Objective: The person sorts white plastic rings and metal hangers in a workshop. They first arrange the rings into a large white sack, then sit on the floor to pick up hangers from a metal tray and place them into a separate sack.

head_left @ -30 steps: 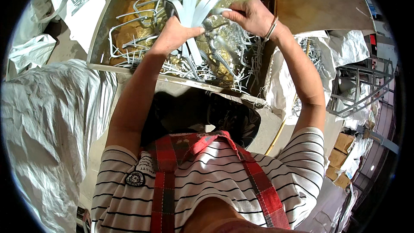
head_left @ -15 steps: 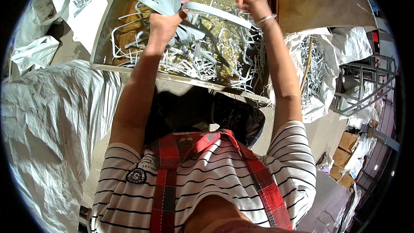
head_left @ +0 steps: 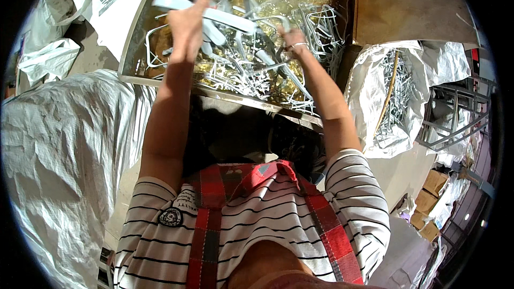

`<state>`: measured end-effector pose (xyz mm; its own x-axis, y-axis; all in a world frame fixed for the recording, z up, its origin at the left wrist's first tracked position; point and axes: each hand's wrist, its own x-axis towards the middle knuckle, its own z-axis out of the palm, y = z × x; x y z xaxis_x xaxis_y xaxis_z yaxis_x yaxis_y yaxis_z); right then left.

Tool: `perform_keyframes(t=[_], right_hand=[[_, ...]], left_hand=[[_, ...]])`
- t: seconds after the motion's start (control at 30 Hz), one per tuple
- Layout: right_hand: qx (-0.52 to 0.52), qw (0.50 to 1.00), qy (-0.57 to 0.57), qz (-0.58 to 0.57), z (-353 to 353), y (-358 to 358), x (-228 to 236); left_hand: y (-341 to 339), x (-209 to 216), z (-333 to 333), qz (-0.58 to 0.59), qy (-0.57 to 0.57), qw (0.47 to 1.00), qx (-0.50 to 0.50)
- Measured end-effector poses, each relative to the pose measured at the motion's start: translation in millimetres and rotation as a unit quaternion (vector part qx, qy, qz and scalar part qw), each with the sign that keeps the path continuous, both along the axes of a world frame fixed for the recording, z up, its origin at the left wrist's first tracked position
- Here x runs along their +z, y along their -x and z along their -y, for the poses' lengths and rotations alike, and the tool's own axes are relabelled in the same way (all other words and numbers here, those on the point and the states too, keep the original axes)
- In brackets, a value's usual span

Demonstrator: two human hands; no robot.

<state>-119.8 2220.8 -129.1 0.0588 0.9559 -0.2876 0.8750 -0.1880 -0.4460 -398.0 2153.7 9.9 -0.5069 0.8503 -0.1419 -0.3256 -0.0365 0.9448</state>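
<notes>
My left hand (head_left: pixel 184 27) is closed around a fanned bundle of flat pale-grey strips (head_left: pixel 230 20) above the left part of a metal tray (head_left: pixel 214 92). Motion blurs the far ends of the bundle. My right hand (head_left: pixel 293 38) is low over the tray's right part, its fingers curled at the end of a bent grey strip (head_left: pixel 276 18) and seemingly pinching it. Beneath both hands lies a tangle of bent grey strips and thin white scraps (head_left: pixel 241 77), in what looks like shallow yellowish liquid. My palms are hidden.
Right of the tray stands an open white sack (head_left: pixel 361 88) full of grey scraps, a curved brown stick (head_left: pixel 389 91) in it. A brown panel (head_left: pixel 412 8) stands behind. A large white woven sack (head_left: pixel 59 166) fills the left. Metal frames (head_left: pixel 455 109) and cardboard boxes (head_left: pixel 428 198) are far right.
My right hand has come down and left into the tray's pieces. The left hand has shifted slightly left with its bundle, which has swung and is blurred. The view has shifted slightly.
</notes>
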Motion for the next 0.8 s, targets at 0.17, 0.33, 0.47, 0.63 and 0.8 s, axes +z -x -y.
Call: perform_keyframes(t=[0.17, 0.33, 0.47, 0.63, 0.8], right_hand=[[0.024, 0.976, -0.188, 0.108, -2.2, -102.4, 59.5], [0.201, 0.932, -0.234, 0.188, 7.7, -18.0, 169.1], [0.302, 0.868, -0.380, 0.104, 6.4, 32.1, 187.4], [0.348, 0.853, -0.387, 0.038, 28.9, 54.7, 229.5], [0.492, 0.870, -0.024, 0.015, 58.1, 59.6, 210.7]], left_hand=[[24.5, 0.4, -7.2, -0.048, -0.055, 0.997, 0.037], [-6.5, 16.1, 6.5, -0.061, 0.172, 0.957, -0.223], [-34.2, 11.7, 14.4, 0.013, -0.008, 0.932, -0.362], [-21.4, 5.3, 7.3, 0.076, 0.023, 0.947, -0.312], [-6.1, 1.5, 1.9, 0.207, 0.049, 0.927, -0.307]])
